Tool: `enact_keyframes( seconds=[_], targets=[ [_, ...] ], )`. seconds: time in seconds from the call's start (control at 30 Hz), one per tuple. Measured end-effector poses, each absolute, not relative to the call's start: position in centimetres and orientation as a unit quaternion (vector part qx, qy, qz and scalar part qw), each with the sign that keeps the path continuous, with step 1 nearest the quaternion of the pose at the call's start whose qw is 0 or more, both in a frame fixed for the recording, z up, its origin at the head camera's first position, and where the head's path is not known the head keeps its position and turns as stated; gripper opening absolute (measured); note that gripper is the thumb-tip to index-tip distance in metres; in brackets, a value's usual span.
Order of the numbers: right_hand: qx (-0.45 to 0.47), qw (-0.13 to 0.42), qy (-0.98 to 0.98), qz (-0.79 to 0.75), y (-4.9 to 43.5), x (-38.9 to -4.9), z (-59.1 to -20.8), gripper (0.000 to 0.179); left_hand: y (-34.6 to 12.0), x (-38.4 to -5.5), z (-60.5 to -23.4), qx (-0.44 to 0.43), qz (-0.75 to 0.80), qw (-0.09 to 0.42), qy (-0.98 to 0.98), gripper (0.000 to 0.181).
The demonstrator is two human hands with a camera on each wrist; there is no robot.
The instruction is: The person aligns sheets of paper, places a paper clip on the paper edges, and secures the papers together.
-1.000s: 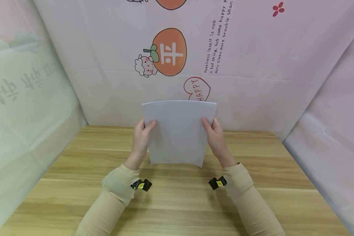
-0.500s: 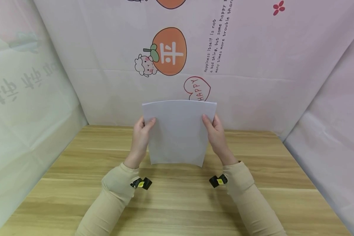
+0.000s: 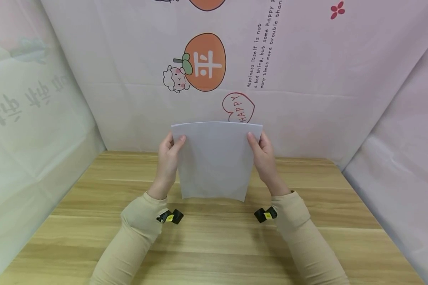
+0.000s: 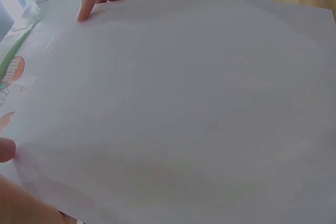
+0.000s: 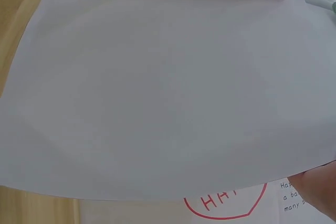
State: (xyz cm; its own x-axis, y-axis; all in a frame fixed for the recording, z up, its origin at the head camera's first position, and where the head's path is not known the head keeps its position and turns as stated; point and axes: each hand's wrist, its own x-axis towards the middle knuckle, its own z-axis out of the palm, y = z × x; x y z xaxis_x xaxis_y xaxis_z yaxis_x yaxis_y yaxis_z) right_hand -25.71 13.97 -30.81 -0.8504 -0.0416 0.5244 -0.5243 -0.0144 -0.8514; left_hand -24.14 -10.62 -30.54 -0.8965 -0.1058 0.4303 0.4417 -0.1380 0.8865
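Blank white paper point(image 3: 215, 162), perhaps more than one sheet judging by its doubled top edge, is held up and tilted in the head view. My left hand point(image 3: 168, 156) pinches its left edge near the top, thumb on the near face and fingers behind. On the opposite edge my right hand point(image 3: 264, 158) grips at about the same height, its fingers partly hidden by the paper. The paper point(image 4: 178, 103) bows slightly and fills most of the left wrist view. The same broad face of the paper point(image 5: 168, 87) takes up the right wrist view.
Beneath the hands lies a wood-grain table point(image 3: 214, 245). A white cloth point(image 3: 306, 79) printed with an orange fruit, a heart and lettering hangs behind it. Pale cloth walls stand at the left point(image 3: 28, 118) and right point(image 3: 406, 178). Small black cameras sit at both wrists.
Both hands have slid a little up the paper's side edges, toward its top corners. The paper itself has stayed nearly in place.
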Motion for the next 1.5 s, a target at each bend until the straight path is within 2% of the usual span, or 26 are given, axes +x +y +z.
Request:
enact_keyframes(
  seconds=[0.77, 1.1, 1.5],
  targets=[
    [0.214, 0.179, -0.676, 0.682, 13.9, -25.4, -30.3, 0.032, -10.4, -23.7, -29.9, -0.133, -0.742, 0.207, -0.624, 0.024],
    [0.219, 0.195, -0.663, 0.689, 13.8, -25.5, -30.0, 0.020, -10.4, -23.8, -29.3, -0.134, -0.736, 0.218, -0.626, 0.020],
    [0.229, 0.199, -0.662, 0.686, 13.7, -25.6, -29.5, 0.022, -10.3, -24.0, -29.0, -0.140, -0.731, 0.227, -0.628, 0.016]
  ],
)
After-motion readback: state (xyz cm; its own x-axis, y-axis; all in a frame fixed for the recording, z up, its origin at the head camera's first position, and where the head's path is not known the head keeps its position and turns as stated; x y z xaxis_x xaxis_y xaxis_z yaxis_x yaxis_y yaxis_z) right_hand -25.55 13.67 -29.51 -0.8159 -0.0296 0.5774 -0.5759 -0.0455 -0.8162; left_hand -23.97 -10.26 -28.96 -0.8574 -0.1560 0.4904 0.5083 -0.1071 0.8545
